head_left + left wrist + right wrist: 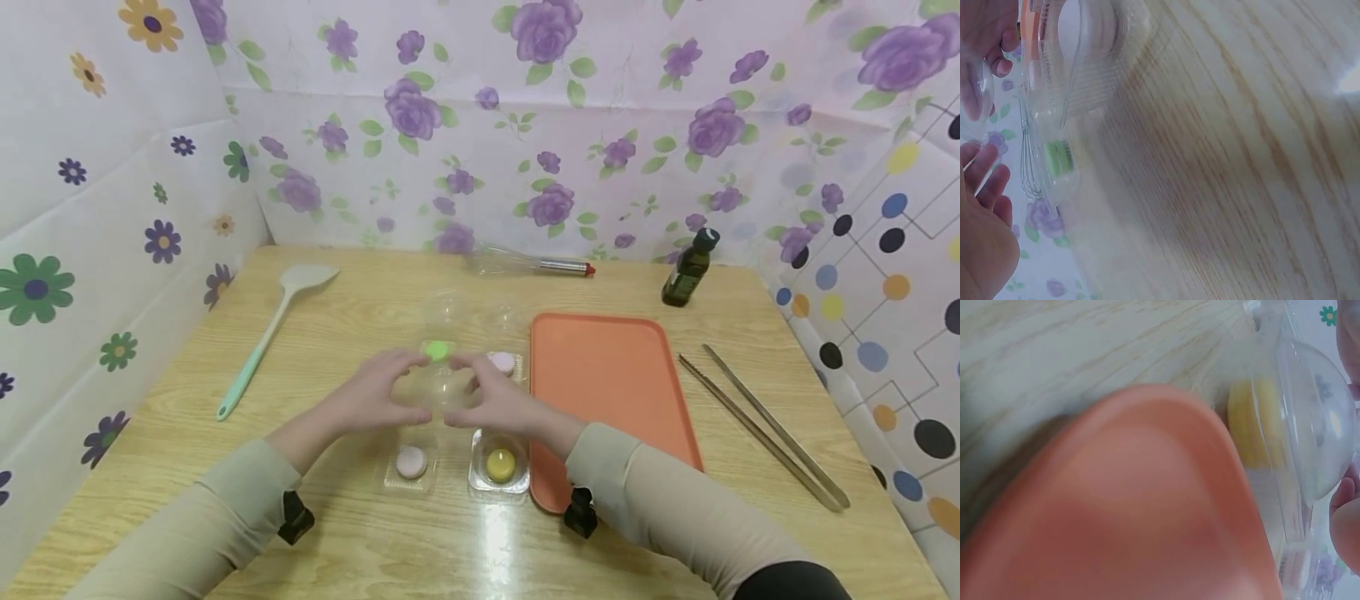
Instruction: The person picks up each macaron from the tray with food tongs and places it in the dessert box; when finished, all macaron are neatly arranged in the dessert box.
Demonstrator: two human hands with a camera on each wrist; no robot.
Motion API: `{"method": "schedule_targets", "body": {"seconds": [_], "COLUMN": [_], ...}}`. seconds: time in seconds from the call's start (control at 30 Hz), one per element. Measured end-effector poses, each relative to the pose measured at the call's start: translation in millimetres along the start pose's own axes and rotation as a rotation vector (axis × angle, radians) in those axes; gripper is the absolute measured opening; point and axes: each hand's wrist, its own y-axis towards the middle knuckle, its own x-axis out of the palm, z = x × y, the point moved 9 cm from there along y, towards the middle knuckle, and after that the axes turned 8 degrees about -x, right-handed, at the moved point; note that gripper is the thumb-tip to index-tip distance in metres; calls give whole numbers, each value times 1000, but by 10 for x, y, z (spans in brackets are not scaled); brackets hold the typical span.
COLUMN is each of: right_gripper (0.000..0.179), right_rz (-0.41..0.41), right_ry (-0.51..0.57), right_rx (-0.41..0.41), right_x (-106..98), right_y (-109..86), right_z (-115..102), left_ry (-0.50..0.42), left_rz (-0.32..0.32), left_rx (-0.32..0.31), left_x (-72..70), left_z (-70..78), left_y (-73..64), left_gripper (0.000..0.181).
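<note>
Between both hands a clear domed plastic lid (pixel 444 385) stands raised behind the front-left tray, which bears a pale pink disc (pixel 411 462). My left hand (pixel 378 392) holds its left side, thumb and fingers spread; my right hand (pixel 495 400) holds the right side. The left wrist view catches the left hand's fingertips (pixel 982 159) at the edge of the dome (pixel 982 94). A yellow ridged disc (pixel 500 465) sits in the front-right clear box, under a dome (pixel 1319 425). Farther back are a green disc (pixel 437 351) and another pink disc (pixel 502 363), their lids upright.
An orange tray (pixel 600 367) lies right of the clear boxes. Metal tongs (pixel 765 425) and a dark green bottle (pixel 686 268) are farther right. A whisk (pixel 532 264) lies along the back, and a mint-handled spatula (pixel 270 333) at the left.
</note>
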Motion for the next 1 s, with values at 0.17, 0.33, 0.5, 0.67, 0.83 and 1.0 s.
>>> {"method": "schedule_targets", "body": {"seconds": [0.17,0.33,0.5,0.67,0.83,1.0], "right_gripper": [91,92,97,99,81,56], "right_rz": [-64,-101,-99,-73,-79,-124], "right_ry": [-42,-55,-74,-39,136,354], "right_rx": [-58,-99,-97,-64,-25,8], "right_x": [30,57,47,3,-14,45], "right_y": [10,28,26,7,-4,-8], "right_z": [-26,-23,-2,27,53,74], "left_ry": [0,15,7,32,91,121], "left_rz": [-14,-22,-6,85,167,211], "left_rx": [2,24,14,60,112,136], "left_x": [20,51,41,-27,-101,-125], "left_z": [0,20,27,56,103,120], "left_y": [-5,-2,-5,-13,-24,-27], "left_gripper": [90,85,83,85,91,94]}}
